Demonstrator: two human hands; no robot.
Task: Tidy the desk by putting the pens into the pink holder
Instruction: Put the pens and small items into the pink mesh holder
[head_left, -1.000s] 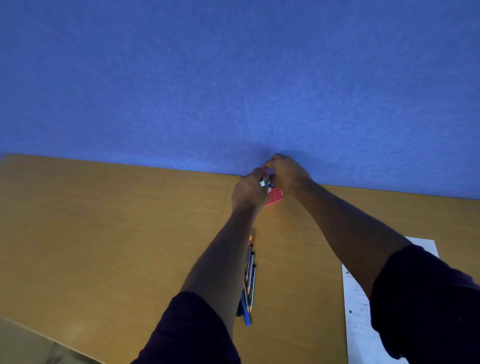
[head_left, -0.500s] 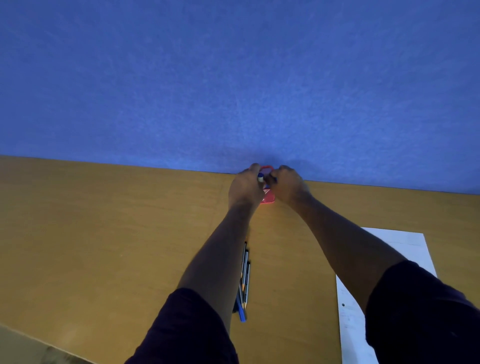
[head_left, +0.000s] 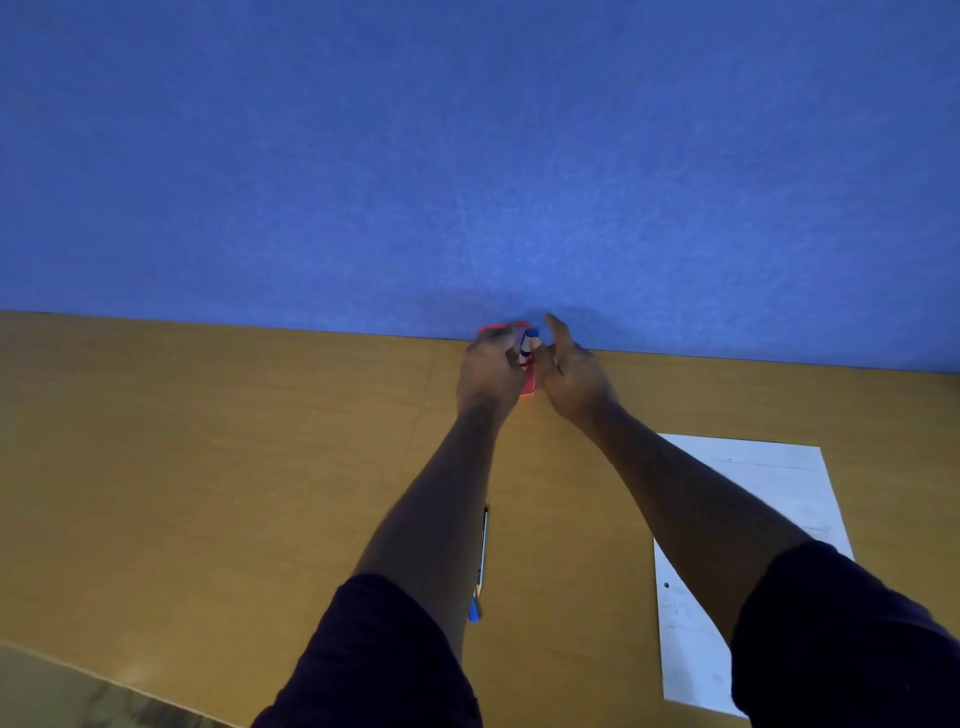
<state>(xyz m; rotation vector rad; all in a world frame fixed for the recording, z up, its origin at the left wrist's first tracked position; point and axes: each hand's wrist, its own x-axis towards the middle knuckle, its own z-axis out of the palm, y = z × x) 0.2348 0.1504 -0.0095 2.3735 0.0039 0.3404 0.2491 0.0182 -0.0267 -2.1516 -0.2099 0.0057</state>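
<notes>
The pink holder (head_left: 530, 385) stands at the desk's far edge against the blue wall, mostly covered by my left hand (head_left: 488, 371). That hand is curled around a white pen with a blue cap (head_left: 527, 344), which stands upright at the holder's mouth; its lower end is hidden. My right hand (head_left: 574, 376) is just right of the holder with its fingers spread and nothing in it. More pens (head_left: 482, 564) lie on the wooden desk (head_left: 208, 467), partly hidden under my left forearm, with a blue end (head_left: 474, 614) poking out.
A white sheet of paper (head_left: 758, 499) lies on the desk at the right, partly under my right arm. The blue partition wall (head_left: 467, 156) closes off the back. The desk's near-left corner drops to the floor (head_left: 52, 696).
My right hand has let go and spread open, shifting slightly right. The blue-capped pen now stands out between the hands. The view has tilted, showing more of the paper.
</notes>
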